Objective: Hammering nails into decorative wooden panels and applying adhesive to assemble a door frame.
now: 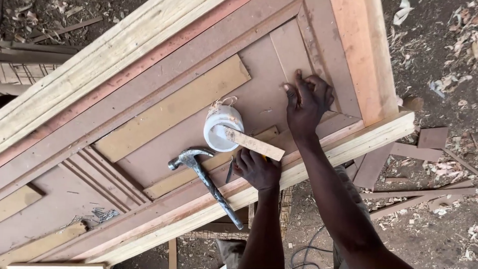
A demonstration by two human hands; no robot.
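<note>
your left hand [257, 168] is closed around the near end of a thin wood strip [254, 144], whose far end reaches over the rim of the white tub [222, 128] standing on the door panel [164, 89]. the strip looks light and stiff but thin enough to snap if levered, so a grip close to the end you hold seems sound; the far tip looks smeared, likely tacky, and best left untouched. your right hand [307, 101] rests on the panel by the inner moulding, fingers curled and pressed to the wood; whether it pinches anything small, you cannot tell. the hammer [204, 179] lies just left of your left hand, head-heavy by the look of it, handle the place to take it. loose nails [97, 216] lie well apart at the left.
</note>
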